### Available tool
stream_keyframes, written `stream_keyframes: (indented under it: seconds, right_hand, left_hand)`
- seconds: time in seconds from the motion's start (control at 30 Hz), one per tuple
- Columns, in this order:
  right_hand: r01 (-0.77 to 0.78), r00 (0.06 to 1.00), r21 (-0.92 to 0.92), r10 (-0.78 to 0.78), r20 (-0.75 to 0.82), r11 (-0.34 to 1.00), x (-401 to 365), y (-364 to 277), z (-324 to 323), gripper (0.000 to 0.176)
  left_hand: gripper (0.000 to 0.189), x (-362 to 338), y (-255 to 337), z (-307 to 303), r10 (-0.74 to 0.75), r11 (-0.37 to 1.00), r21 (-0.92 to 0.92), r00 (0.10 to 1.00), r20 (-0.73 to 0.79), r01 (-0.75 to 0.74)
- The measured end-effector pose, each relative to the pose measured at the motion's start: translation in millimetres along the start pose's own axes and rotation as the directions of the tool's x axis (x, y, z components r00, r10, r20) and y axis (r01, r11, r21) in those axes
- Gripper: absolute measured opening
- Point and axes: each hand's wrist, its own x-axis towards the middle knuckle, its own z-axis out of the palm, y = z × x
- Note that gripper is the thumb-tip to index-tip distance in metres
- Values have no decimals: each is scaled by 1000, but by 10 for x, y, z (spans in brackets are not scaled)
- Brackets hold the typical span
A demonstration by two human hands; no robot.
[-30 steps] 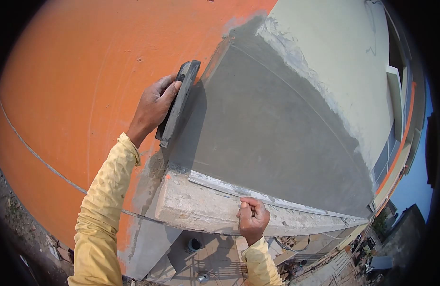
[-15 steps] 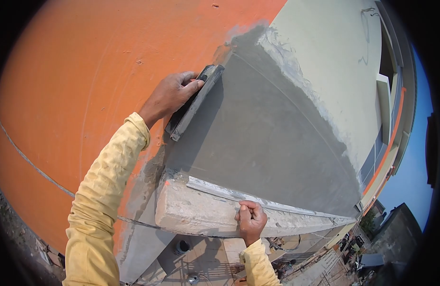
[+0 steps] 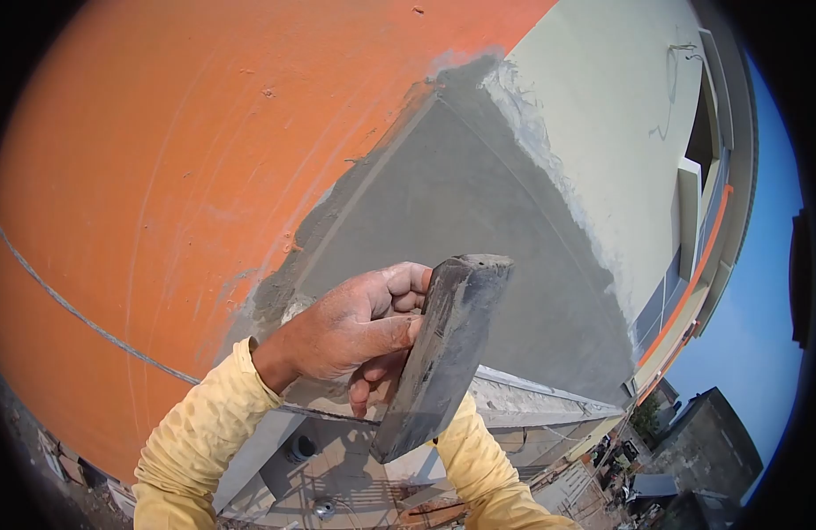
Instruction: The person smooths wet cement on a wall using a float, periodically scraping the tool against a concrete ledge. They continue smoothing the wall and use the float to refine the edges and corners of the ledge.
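Note:
My left hand [image 3: 355, 331] grips a grey plastering float [image 3: 443, 353], held away from the wall and close to the camera, its blade tilted upward. Behind it is a patch of wet grey plaster [image 3: 461, 212] on the wall, bordered by orange paint [image 3: 187, 159] on the left and cream paint [image 3: 602, 97] on the right. Only the yellow sleeve [image 3: 483, 459] of my right arm shows below the float; the float and left hand hide my right hand. A concrete ledge [image 3: 540, 406] runs under the plaster patch.
A thin string line [image 3: 81, 314] crosses the orange wall. Far below lie a paved ground with a round dark container [image 3: 300, 448], rubble and buildings [image 3: 704, 450]. The building's facade [image 3: 691, 230] stretches away to the right under blue sky.
My left hand has pulled the float off the upper plaster edge and brought it down toward me, in front of the ledge. It now covers my right hand, which gripped the ledge before.

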Motion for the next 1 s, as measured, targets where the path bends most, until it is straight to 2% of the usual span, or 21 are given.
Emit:
stream_keyframes:
  seconds: [0.03, 0.1, 0.13, 0.2, 0.23, 0.27, 0.3, 0.33, 0.37, 0.4, 0.43, 0.47, 0.5, 0.57, 0.6, 0.67, 0.7, 0.77, 0.87, 1.0]
  right_hand:
    - [-3, 1000, -5, 3, -4, 1000, 4, -26, 20, 43]
    - [64, 980, -251, -109, -169, 966, -28, -111, 49, 44]
    - [80, 954, -372, -179, -239, 925, -61, -167, 63, 44]
    - [72, 876, -598, -337, -344, 798, -156, -337, 105, 44]
    - [48, 825, -698, -422, -375, 715, -208, -452, 136, 45]
    - [13, 770, -784, -507, -388, 621, -250, -591, 171, 45]
    - [138, 892, -801, -424, -155, 583, -249, -952, 278, 41]
    - [147, 872, -847, -471, -133, 511, -164, -1316, 381, 41]
    - [165, 860, -931, -509, -25, 324, -104, -1741, 332, 41]
    - [176, 846, -972, -529, 69, 154, 63, -2068, 492, 43]
    - [87, 817, -990, -561, 136, -113, 268, -2373, 602, 46]
    - [-24, 821, -962, -554, 137, -274, 434, -2638, 700, 45]
    - [-131, 825, -896, -548, 139, -424, 588, -2868, 765, 45]
    - [-203, 845, -851, -526, 98, -484, 873, -3208, 804, 45]
    - [-210, 844, -848, -528, 94, -486, 987, -3297, 823, 45]
    - [-353, 848, -768, -530, -21, -535, 1191, -3397, 852, 47]
    - [-357, 846, -763, -532, -21, -539, 1285, -3434, 837, 47]
    - [-363, 876, -686, -482, -20, -631, 1430, -3475, 777, 47]
    - [-383, 872, -697, -486, -57, -606, 1545, -3353, 842, 47]
    - [-401, 863, -721, -496, -91, -565, 1563, -3332, 820, 47]
  left_hand:
    - [57, -20, 16, 24, 6, 1000, -4, 1000, 0, -6]
    - [57, -76, 94, 83, -40, 998, -49, 999, -5, 40]
    - [57, -83, 54, 100, -39, 998, -53, 999, -3, 38]
    - [59, -94, -91, 162, 66, 998, 22, 986, -155, -63]
    - [59, -118, -165, 203, 69, 998, 16, 986, -151, -68]
    - [61, -153, -245, 248, 146, 956, 286, 954, -262, -68]
    - [63, -204, -328, 300, 247, 846, 532, 906, -344, -28]
    - [58, -280, -422, 365, 285, 734, 679, 894, -346, 29]
    - [58, -324, -506, 410, 284, 739, 673, 895, -344, 25]
    - [53, -355, -592, 445, 249, 636, 766, 914, -320, 95]
    - [49, -370, -684, 475, 212, 517, 842, 930, -301, 155]
    - [37, -367, -803, 496, 348, 397, 908, 893, -284, 134]
    - [37, -357, -853, 502, 348, 404, 905, 893, -285, 131]
    - [31, -337, -929, 497, 465, 251, 955, 845, -265, 161]
    - [31, -330, -973, 487, 465, 257, 954, 845, -263, 155]
    - [26, -325, -1050, 455, 541, 106, 973, 809, -231, 206]
    - [26, -331, -1064, 452, 545, 110, 974, 807, -228, 200]
    - [27, -352, -1062, 464, 468, 52, 965, 847, -250, 257]
    - [30, -350, -1080, 452, 442, 30, 965, 863, -245, 259]
    - [31, -357, -1072, 429, 426, 69, 969, 871, -245, 239]
